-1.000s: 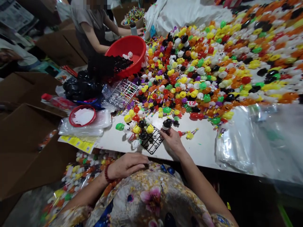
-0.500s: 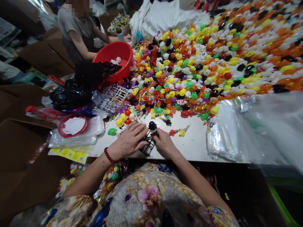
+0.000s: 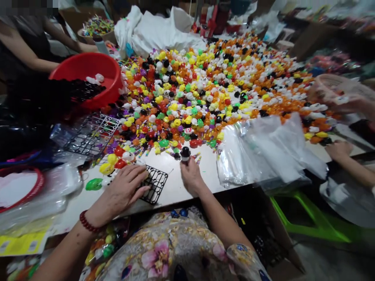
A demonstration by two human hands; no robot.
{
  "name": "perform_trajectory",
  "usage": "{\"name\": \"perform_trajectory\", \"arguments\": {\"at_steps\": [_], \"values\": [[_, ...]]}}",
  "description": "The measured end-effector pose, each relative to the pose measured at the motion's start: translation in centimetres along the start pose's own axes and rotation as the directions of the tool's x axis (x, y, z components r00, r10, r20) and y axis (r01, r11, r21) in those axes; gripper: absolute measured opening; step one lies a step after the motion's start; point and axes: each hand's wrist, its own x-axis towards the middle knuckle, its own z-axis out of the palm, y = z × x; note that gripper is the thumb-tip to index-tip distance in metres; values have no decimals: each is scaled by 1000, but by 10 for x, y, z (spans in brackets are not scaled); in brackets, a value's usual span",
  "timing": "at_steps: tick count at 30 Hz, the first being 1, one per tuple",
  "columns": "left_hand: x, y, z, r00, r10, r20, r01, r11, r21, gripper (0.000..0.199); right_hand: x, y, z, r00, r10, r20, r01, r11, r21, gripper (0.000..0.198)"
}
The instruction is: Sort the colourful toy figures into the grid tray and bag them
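One black-topped toy (image 3: 185,153): your right hand (image 3: 191,177) pinches it near the bench's (image 3: 175,191) front edge. Your left hand (image 3: 124,187) overlaps the black grid (image 3: 158,181), grip hidden. Seemingly a carrying step; next calls for steadiness.

Between the right fingers (image 3: 184,168) and the grid (image 3: 156,180) at their left, the bench (image 3: 175,184) gives a bare passage. To their right is another bare strip, then bags (image 3: 246,154). Beyond, a pile (image 3: 190,89) blocks. Toys (image 3: 113,159) obstruct beyond the left fingers (image 3: 137,172).
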Motion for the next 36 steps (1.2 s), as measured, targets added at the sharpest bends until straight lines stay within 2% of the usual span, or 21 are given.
{"name": "perform_trajectory", "arguments": {"at_steps": [4,8,11,14,16,20,23,26,28,36], "values": [[1,-3,-3,1000,18,-10,-18,996,-82,31,18,17,-47,968,101,-230,-89,994,59,11],[1,-7,-2,999,32,-39,-37,992,-123,30,34,27,-96,848,163,-504,-132,986,98,28],[1,-10,2,998,32,-55,-39,990,-134,31,41,32,-126,763,255,-594,-179,966,186,45],[1,-13,4,998,30,-61,-38,991,-129,31,41,36,-140,716,353,-602,-223,933,282,53],[2,-14,2,998,34,-58,-42,991,-131,31,38,37,-141,726,367,-581,-244,928,282,53],[5,-15,-3,998,54,-40,-59,989,-135,32,29,35,-133,773,332,-541,-323,939,115,47],[7,-16,-5,998,64,-16,-65,990,-123,32,21,35,-121,821,285,-495,-310,950,32,41],[7,-17,-4,998,57,0,-56,993,-108,34,21,35,-107,865,258,-431,-269,962,37,36],[6,-17,-1,999,44,19,-42,994,-101,36,27,34,-97,887,243,-393,-252,967,28,31],[8,-12,-1,1000,8,9,-6,993,-116,35,81,24,-71,952,74,-298,-148,961,-233,4]]}}
